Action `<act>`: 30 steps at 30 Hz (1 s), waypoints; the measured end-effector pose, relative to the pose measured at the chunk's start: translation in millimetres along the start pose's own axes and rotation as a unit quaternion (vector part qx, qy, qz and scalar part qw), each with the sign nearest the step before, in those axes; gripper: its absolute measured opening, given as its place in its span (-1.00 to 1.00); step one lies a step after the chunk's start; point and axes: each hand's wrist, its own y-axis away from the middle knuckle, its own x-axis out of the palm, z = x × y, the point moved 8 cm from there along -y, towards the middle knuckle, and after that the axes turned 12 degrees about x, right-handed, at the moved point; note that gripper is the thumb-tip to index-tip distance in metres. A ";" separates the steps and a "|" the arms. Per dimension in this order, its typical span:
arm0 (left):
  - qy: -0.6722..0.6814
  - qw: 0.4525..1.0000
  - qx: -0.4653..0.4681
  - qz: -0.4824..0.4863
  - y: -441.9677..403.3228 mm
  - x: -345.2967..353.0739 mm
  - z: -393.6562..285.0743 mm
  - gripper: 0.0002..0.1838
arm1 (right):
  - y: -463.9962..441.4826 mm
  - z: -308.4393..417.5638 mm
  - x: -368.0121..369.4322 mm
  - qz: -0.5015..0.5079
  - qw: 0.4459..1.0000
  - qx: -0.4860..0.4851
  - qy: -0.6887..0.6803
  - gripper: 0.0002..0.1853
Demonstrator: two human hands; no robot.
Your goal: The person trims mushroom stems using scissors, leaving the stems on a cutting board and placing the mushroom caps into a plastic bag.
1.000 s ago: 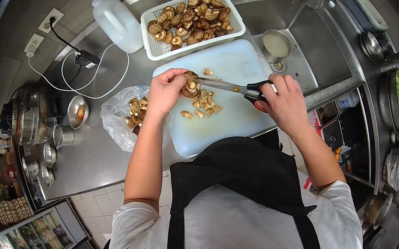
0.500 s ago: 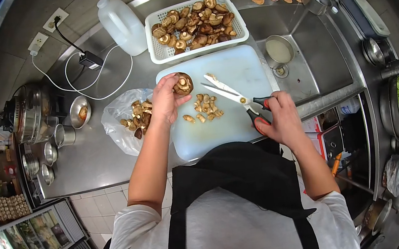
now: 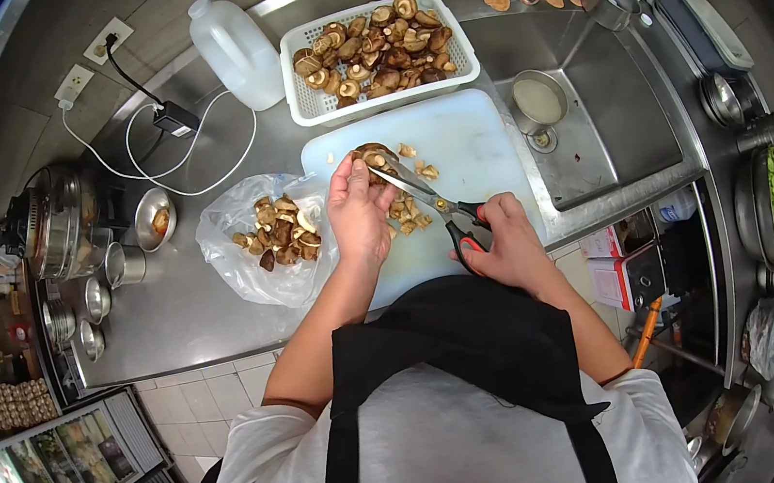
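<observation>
Over the pale cutting board (image 3: 480, 131), my left hand (image 3: 359, 216) grips a brown shiitake mushroom (image 3: 375, 153) by its cap, with the underside turned toward the scissors. My right hand (image 3: 508, 243) is closed round the black and red handles of the scissors (image 3: 425, 192). Their blades reach up to the mushroom and overlap its underside. Cut mushroom stems (image 3: 411, 217) lie on the board beneath, partly hidden by my left hand and the blades. Left of the board, a clear plastic bag (image 3: 240, 273) holds mushroom pieces (image 3: 286, 233).
A white perforated basket (image 3: 301, 106) full of shiitake stands behind the board, beside a plastic jug (image 3: 236, 56). To the right is a steel sink (image 3: 624, 112) with a pot (image 3: 539, 99) in it. A white cable (image 3: 143, 171) and small metal bowls (image 3: 154, 213) lie left.
My left hand has moved right with the mushroom. The scissors have moved left, and their blades now meet the mushroom. More trimmed pieces show at the upper right of the stem pile.
</observation>
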 end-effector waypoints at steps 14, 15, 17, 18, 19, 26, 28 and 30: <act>-0.126 0.990 0.055 0.026 -2.9 -8.4 -16.4 -0.58 | 10.8 -31.3 62.3 0.331 0.796 0.268 -0.430 -0.74; -0.127 0.990 0.055 0.025 -3.5 -9.9 -15.8 -0.58 | 11.2 -35.0 63.4 0.332 0.796 0.268 -0.430 -0.74; -0.140 0.988 0.063 0.032 -5.4 -12.3 -13.2 -0.58 | 19.2 -31.4 71.3 0.390 0.701 0.279 -0.529 -0.76; -0.140 0.988 0.062 0.033 -5.7 -13.5 -11.6 -0.58 | 20.1 -29.2 70.9 0.389 0.701 0.279 -0.529 -0.76; -0.148 0.986 0.064 0.035 -5.5 -14.9 -10.3 -0.58 | 20.4 -24.7 69.5 0.382 0.681 0.282 -0.558 -0.76; -0.084 0.996 0.001 0.006 1.3 -14.7 8.8 -0.68 | 11.3 -21.1 63.1 0.387 0.668 0.235 -0.591 -0.80; -0.060 0.998 -0.010 -0.019 -3.5 -24.4 4.3 -0.70 | 11.0 -33.1 53.6 0.364 0.731 0.221 -0.534 -0.83; -0.160 0.980 -0.106 0.043 -5.0 -37.0 10.3 -0.71 | 4.8 -48.1 44.6 0.320 0.814 0.201 -0.441 -0.86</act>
